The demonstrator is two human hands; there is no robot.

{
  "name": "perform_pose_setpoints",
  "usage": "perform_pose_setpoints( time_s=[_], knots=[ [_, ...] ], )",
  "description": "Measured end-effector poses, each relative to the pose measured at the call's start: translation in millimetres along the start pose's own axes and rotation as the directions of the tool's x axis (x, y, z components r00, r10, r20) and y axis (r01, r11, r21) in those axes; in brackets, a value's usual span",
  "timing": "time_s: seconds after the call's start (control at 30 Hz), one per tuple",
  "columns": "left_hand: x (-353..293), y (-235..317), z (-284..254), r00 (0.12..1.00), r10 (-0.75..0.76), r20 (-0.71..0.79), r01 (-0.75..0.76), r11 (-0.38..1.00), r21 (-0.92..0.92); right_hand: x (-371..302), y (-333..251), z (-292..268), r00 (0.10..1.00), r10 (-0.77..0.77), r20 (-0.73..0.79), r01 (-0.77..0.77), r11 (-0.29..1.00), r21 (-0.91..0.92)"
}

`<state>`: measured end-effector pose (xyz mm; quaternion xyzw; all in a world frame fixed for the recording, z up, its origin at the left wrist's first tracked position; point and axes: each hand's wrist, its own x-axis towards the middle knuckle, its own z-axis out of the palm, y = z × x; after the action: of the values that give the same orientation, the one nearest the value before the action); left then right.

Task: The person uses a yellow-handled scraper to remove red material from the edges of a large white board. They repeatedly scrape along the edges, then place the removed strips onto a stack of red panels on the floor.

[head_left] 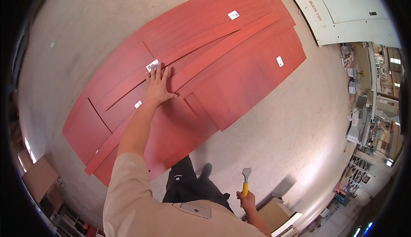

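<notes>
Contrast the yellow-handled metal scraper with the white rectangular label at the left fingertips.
Colour: the metal scraper is yellow and grey; the rectangular label is mostly white.
Pose: the scraper is held in the right grip; the label lies flat on a red panel.
Shared: both are small beside the panel.

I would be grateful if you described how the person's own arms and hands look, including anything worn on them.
The left hand and right hand are ungloved. A plain tan sleeve covers the left upper arm and ends around the elbow, leaving the left forearm bare, with no watch or cable visible. The right sleeve's end cannot be made out.
</notes>
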<state>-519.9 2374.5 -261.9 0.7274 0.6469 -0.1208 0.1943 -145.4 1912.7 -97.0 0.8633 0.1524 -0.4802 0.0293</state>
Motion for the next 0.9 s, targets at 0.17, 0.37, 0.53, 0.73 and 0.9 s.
perform_pose_setpoints(
  time_s=[0.17, 0.37, 0.53, 0.73, 0.9],
  knots=[
    [18.7, -5.9, 10.2, 0.999, -0.008, -0.040, 0.010, 0.999, 0.044, -7.1, -5.7, -0.5, 0.999, 0.035, -0.017, -0.034, 0.998, 0.057],
    [44.6, -38.1, 13.0, 0.966, -0.182, -0.185, 0.182, 0.983, -0.018, -1.0, -4.7, 1.8, 0.999, 0.048, 0.004, -0.048, 0.999, -0.010],
    [54.7, -56.1, 19.1, 0.951, -0.171, -0.257, 0.180, 0.984, 0.011, 15.2, 0.1, 8.2, 1.000, 0.022, 0.016, -0.022, 1.000, 0.004],
    [37.7, -45.4, 26.5, 0.934, -0.249, -0.254, 0.258, 0.966, 0.001, 20.8, -2.0, 16.1, 1.000, -0.003, 0.018, 0.001, 0.996, 0.084],
    [23.1, -38.3, 41.1, 0.922, -0.265, -0.284, 0.281, 0.960, 0.016, 13.9, -14.1, 14.7, 0.999, 0.016, 0.036, -0.017, 0.999, 0.028]
  ],
)
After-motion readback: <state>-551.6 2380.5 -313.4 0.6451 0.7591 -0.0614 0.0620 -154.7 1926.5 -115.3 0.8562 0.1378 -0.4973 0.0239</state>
